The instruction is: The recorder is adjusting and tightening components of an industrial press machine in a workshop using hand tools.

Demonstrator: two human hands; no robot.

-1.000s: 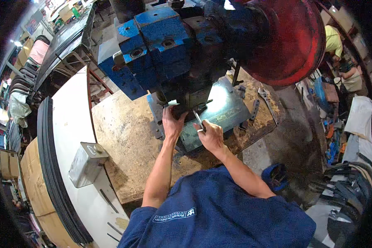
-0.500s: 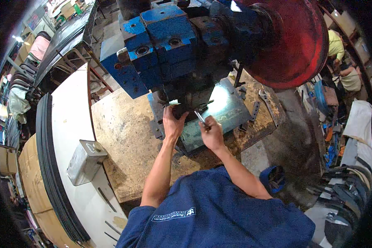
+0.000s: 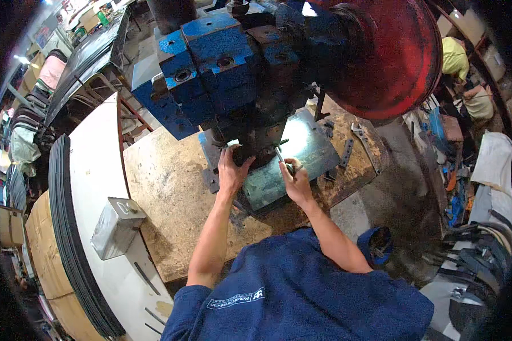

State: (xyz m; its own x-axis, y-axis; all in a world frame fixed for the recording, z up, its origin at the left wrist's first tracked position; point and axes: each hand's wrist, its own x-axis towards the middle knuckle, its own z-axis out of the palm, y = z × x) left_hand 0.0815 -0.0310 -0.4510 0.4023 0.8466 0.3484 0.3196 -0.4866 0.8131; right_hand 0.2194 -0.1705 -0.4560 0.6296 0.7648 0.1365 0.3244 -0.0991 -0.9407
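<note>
Slim metal tool (image 3: 280, 154) juts from the right hand (image 3: 297, 182), far end beside a dark block (image 3: 261, 136) under the blue press (image 3: 216, 48).
Left hand (image 3: 231, 172) sits by the block's lower left, thumb parted from fingers, its hold too dark to tell; the right hand is wrapped around the tool above a grey-green metal plate (image 3: 267, 190).

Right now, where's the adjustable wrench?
In the head view, the adjustable wrench lies right of centre on the worktable near its right edge, just right of the dark bar with holes and below the red wheel.
</note>
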